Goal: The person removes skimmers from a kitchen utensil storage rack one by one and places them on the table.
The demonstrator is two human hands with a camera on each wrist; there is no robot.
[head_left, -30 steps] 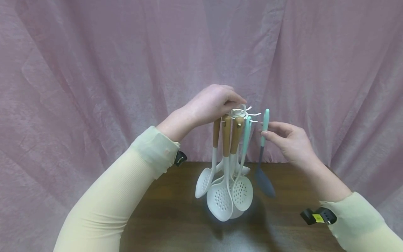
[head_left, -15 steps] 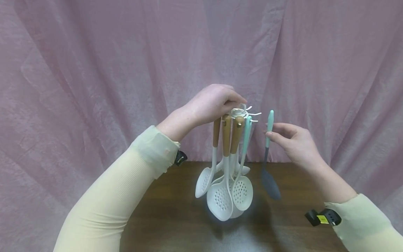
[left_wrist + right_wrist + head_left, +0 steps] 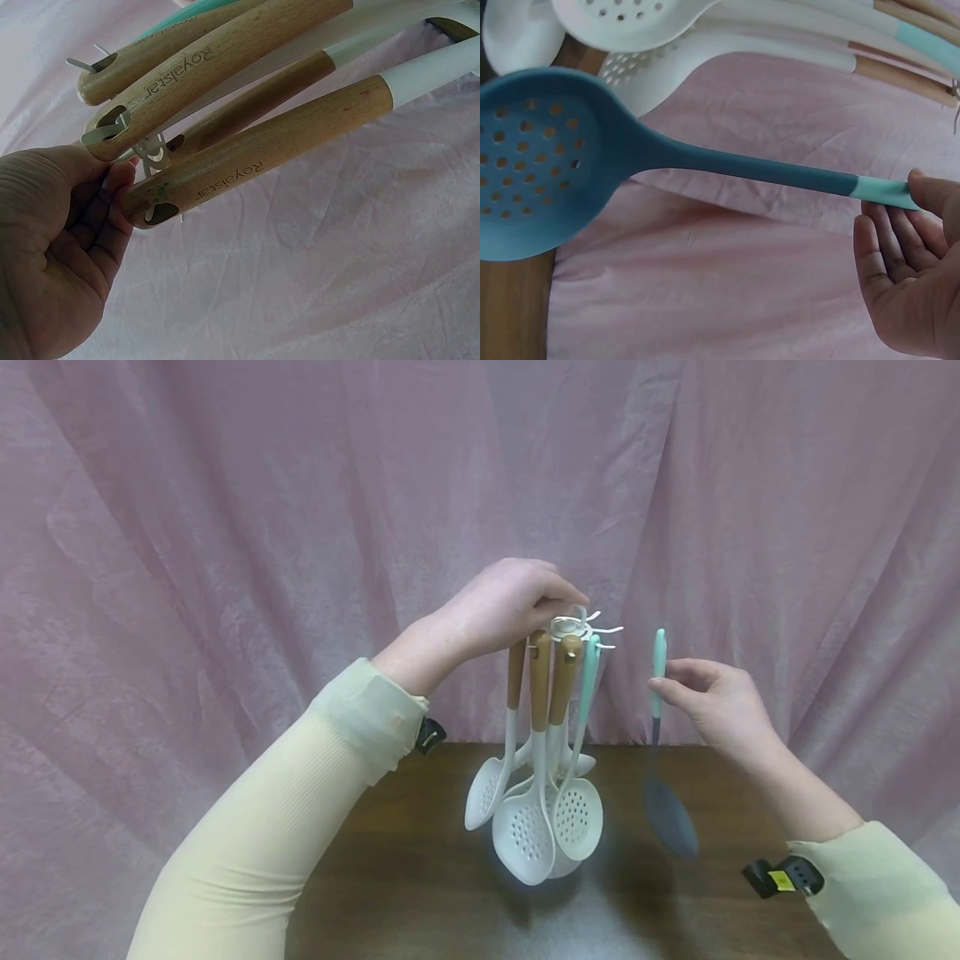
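Observation:
A white utensil rack [image 3: 577, 628] with hooks stands on the brown table [image 3: 420, 877]. Several white spoons and skimmers with wooden handles [image 3: 538, 681] [image 3: 247, 161] hang from it, plus one with a teal handle [image 3: 587, 681]. My left hand [image 3: 510, 602] [image 3: 60, 247] grips the rack's top. My right hand [image 3: 708, 702] [image 3: 915, 262] pinches the teal handle end of a dark blue slotted spoon [image 3: 663, 760] [image 3: 547, 161], which hangs upright to the right of the rack, clear of the hooks and above the table.
A pink cloth [image 3: 225, 527] hangs behind the table as a backdrop. Wrist-camera straps show at both cuffs [image 3: 429, 737] [image 3: 783, 877]. The table surface runs in front of and to the right of the rack.
My right hand has carried the blue slotted spoon to the right, away from the rack's hooks. The left hand has stayed on the rack's top.

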